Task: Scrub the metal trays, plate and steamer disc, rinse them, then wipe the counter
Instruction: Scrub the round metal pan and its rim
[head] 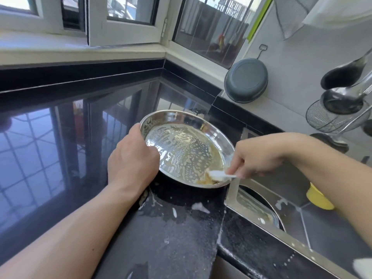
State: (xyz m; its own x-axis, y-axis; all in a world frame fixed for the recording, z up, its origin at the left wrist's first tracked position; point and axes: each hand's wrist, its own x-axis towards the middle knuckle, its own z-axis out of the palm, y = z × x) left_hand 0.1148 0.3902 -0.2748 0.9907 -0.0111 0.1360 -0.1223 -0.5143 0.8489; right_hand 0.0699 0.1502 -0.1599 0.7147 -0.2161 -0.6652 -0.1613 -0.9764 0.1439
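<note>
- Gripping the far-left rim of a round metal tray [187, 137], the left hand [131, 158] has fingers curled over the edge, thumb side down.
- Tray sits tilted on the black counter [60, 137], just beside the sink [261, 218]; inside is streaked w/ soapy beads.
- Right hand [255, 158] pinches a white scrubber [219, 175], pressed on the tray's near rim.
- Foam blobs on counter in front.

tray [187, 150] on counter [60, 137], left of sink [314, 224] | bowl [246, 80] on wall behind
</note>
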